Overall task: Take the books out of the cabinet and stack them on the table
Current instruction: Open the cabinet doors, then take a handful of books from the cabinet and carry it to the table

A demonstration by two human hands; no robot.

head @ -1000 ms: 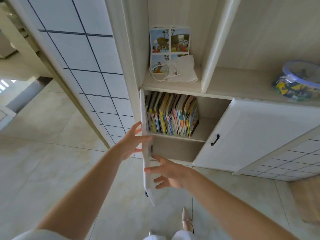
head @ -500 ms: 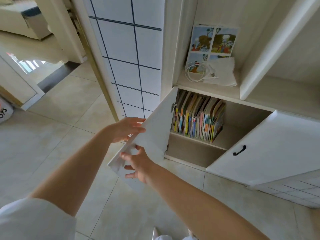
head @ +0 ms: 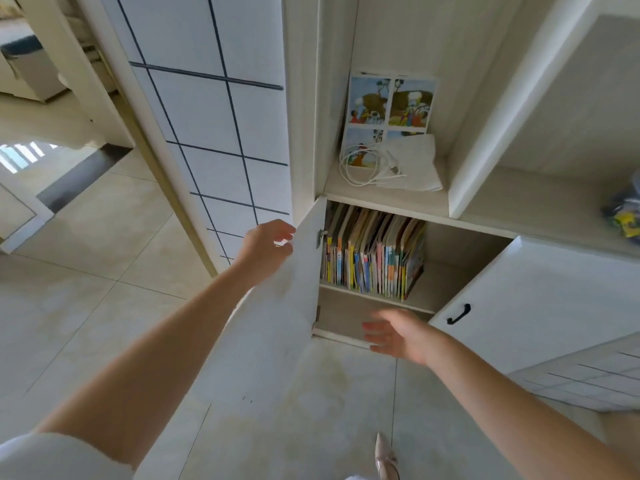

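At the cabinet's lower compartment, the left hand (head: 268, 242) curls its fingers on the top edge of the left door (head: 277, 323), holding it swung wide. Right hand (head: 398, 336) hovers spread and empty below the shelf. All the books (head: 374, 252) stand upright inside, none taken out. No table is in view; by my reckoning, every book remains to be moved.
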